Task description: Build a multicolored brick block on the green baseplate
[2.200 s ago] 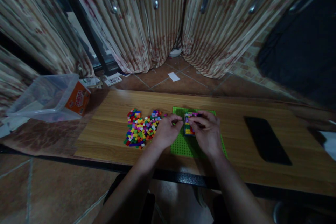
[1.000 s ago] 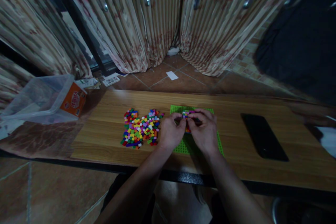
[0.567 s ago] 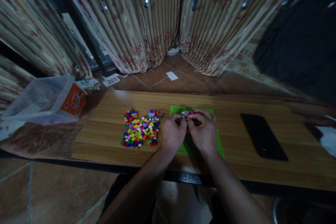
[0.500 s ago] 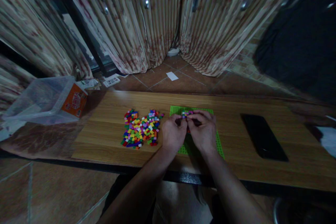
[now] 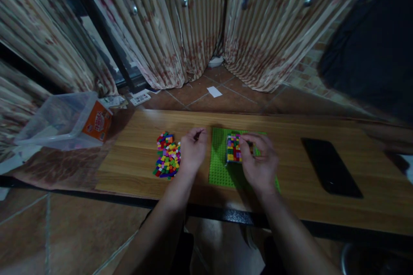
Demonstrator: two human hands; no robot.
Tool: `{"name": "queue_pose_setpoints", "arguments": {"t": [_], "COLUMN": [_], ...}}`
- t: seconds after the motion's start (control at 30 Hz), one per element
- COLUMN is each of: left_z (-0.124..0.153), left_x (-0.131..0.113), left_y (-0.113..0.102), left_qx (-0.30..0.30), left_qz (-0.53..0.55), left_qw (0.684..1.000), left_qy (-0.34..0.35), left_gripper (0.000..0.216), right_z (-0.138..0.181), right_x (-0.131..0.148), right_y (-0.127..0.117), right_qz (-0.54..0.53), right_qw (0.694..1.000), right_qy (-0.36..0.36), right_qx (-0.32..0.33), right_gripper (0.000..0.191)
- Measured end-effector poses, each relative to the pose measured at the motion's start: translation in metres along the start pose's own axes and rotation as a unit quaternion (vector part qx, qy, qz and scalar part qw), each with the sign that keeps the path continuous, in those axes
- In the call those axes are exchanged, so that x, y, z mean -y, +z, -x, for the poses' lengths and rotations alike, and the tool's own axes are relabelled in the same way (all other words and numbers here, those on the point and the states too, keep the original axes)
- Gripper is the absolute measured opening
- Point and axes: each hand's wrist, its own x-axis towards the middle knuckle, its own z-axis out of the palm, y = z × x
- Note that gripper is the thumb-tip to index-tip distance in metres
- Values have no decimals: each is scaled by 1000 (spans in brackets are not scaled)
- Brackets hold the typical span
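A small block of multicoloured toy bricks (image 5: 233, 149) stands on the green studded baseplate (image 5: 219, 174). At its upper right edge is my right hand (image 5: 260, 161), closed, with thumb and forefinger together over the bricks; whatever is between them is hidden. My left hand (image 5: 192, 150) hovers between the baseplate and a pile of loose coloured bricks (image 5: 168, 161). Its fingers are pinched together, and I cannot make out anything in them. The left hand and wrist cover the right side of the pile.
A black phone-like slab (image 5: 331, 167) lies on the wooden table (image 5: 129, 159) to the right. Left of the table sits a clear plastic bin (image 5: 61, 120) with an orange label. Curtains (image 5: 155, 30) hang behind, and a white card (image 5: 214, 91) lies on the floor.
My left hand has come away from the brick block and moved left toward the pile. The right hand has shifted slightly right, so more of the block shows.
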Motion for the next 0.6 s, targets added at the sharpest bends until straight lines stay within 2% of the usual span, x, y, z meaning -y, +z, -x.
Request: {"name": "queue_pose_setpoints", "arguments": {"t": [0.1,0.17,0.27,0.37,0.6], "left_z": [-8,-11,-12,-13,-13], "left_x": [-4,-7,-9,-8,-7], "left_y": [-15,-23,-29,-31,-31], "left_qx": [-29,-41,-53,-53,-48], "left_qz": [33,39,36,36,51], "left_qw": [999,998,998,998,997], "left_qy": [-13,-22,-24,-29,-38], "left_gripper": [16,17,16,15,14], "right_z": [16,29,45,55,67], "right_x": [19,29,36,36,36], "right_y": [8,15,26,33,41], "right_qz": [-49,-49,-29,-4,51], "right_qw": [994,980,959,949,932], "right_qy": [-49,-76,-87,-81,-104], "right_qx": [89,177,267,305,344], "right_gripper": [14,16,16,12,12]}}
